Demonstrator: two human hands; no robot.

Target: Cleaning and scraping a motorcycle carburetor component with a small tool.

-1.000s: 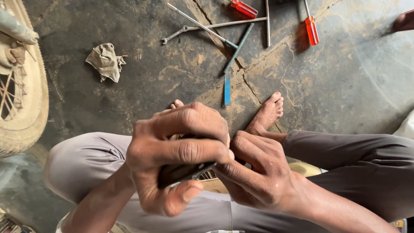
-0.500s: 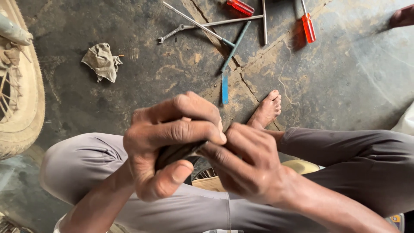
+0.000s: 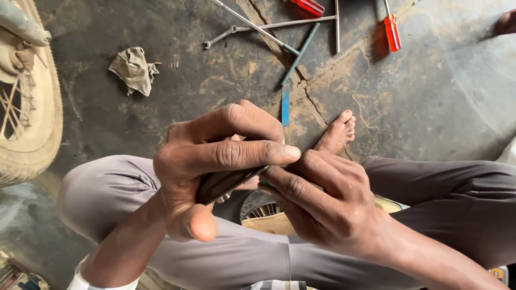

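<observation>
My left hand point(image 3: 215, 161) is curled around a dark, flat strip of rubber-like material point(image 3: 226, 182), fingers over the top and thumb hanging below. My right hand point(image 3: 322, 207) meets it from the right, its fingers pressing on the strip's right end. Both hands hover above my crossed legs in grey trousers point(image 3: 107, 198). My bare foot point(image 3: 336, 134) rests on the dirty concrete floor just beyond the hands. Most of the strip is hidden inside my left fist.
A dirty wheel with tyre and spokes point(image 3: 27, 107) lies at the left. A crumpled rag point(image 3: 134, 70) sits on the floor. Metal rods, a wrench point(image 3: 252, 27), a blue-tipped tool point(image 3: 285, 104) and red-handled screwdrivers point(image 3: 392, 32) lie at the top. Another round part point(image 3: 263, 209) shows under my hands.
The view has drifted slightly. My left hand's fingers have shifted over the dark strip, and my right hand's fingers have closed in on its end.
</observation>
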